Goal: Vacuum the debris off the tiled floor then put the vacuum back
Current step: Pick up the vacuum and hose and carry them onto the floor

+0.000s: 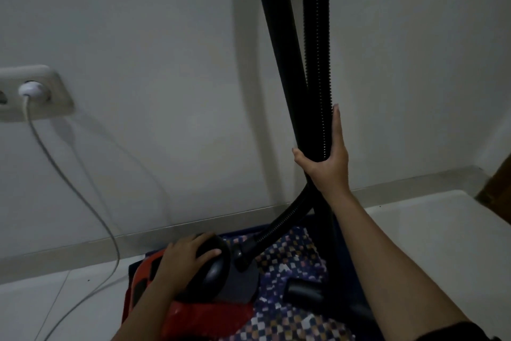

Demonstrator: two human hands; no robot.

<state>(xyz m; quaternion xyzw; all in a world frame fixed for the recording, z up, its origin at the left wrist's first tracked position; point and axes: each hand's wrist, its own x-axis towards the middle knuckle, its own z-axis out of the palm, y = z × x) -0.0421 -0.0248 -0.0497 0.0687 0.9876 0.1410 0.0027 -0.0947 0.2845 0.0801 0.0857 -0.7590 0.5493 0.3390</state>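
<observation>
Handling: vacuum canister [204, 318] likely weighty and rigid, hose [318, 64] floppy, wand [279, 50] stiff (best lifted by the body).
Right hand [327, 163]: thumb hooked round hose and wand, fingers [336, 125] laid up the hose, both held upright near the wall [166, 91].
Left hand [188, 256]: fingers cupped over the vacuum canister's black end, low on the checked mat [290, 252].

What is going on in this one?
A person is handling a red and black vacuum that sits on a checked mat by the wall. The left hand grips its black front end. The right hand holds the ribbed hose and rigid tube together, upright. A white plug sits in the wall socket.
</observation>
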